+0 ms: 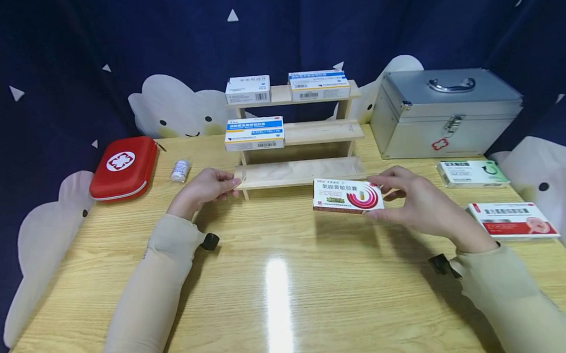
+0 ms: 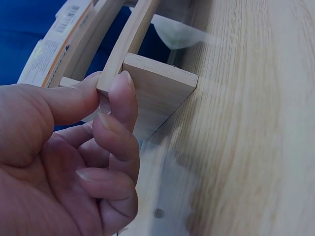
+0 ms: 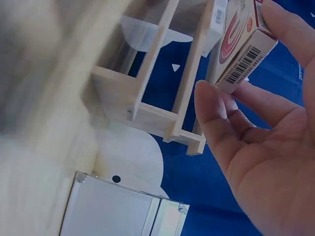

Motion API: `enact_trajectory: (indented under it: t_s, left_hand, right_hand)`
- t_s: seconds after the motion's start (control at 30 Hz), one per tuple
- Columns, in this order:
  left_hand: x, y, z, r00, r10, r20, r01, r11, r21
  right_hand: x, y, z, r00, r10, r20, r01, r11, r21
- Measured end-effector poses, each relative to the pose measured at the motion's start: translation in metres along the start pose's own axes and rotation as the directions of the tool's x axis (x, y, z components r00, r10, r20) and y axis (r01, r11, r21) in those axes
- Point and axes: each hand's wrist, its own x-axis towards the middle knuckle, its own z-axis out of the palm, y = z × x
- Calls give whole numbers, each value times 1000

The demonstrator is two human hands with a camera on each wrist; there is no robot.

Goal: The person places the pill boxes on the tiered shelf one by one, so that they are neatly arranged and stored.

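Observation:
A three-tier wooden shelf (image 1: pixel 307 170) stands at the back middle of the table. My left hand (image 1: pixel 211 186) pinches the left end of its lowest board between thumb and forefinger, seen close in the left wrist view at the board's end (image 2: pixel 114 64). My right hand (image 1: pixel 412 203) holds a white and red medicine box (image 1: pixel 348 195) by its right end, thumb on one side and fingers on the other. That box is just in front of the lowest board's right part. In the right wrist view, the box's barcode end (image 3: pixel 243 64) faces the camera.
Blue-white medicine boxes sit on the top tier (image 1: pixel 318 86) and middle tier (image 1: pixel 255 133), with a white box (image 1: pixel 248 89) at top left. A red zip case (image 1: pixel 124 168) and small bottle (image 1: pixel 180 170) lie left. Right are a metal case (image 1: pixel 449 118), green-white box (image 1: pixel 473 173) and red-white box (image 1: pixel 513 220).

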Motion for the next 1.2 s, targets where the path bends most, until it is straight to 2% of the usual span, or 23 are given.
enact_trajectory:
  t_s: [0.27, 0.4, 0.57, 0.97, 1.2]
  left_hand:
    - [2, -2, 0, 1000, 2, 3, -2, 1000, -14]
    - [2, -1, 0, 1000, 8, 1, -8, 1000, -13]
    - [1, -1, 1, 1000, 20, 4, -20, 1000, -15]
    - [2, -3, 1, 1000, 22, -14, -23, 999, -46]
    - [1, 0, 1, 999, 31, -14, -32, 999, -43]
  right_hand:
    - [39, 9, -22, 998, 66, -3, -66, 997, -35]
    - [60, 16, -31, 996, 88, 12, -88, 996, -14]
    - [86, 22, -40, 993, 116, 20, -116, 993, -32]
    - [138, 29, -42, 989, 132, 68, -128, 990, -58]
    - [156, 31, -45, 978, 170, 123, -162, 984, -69]
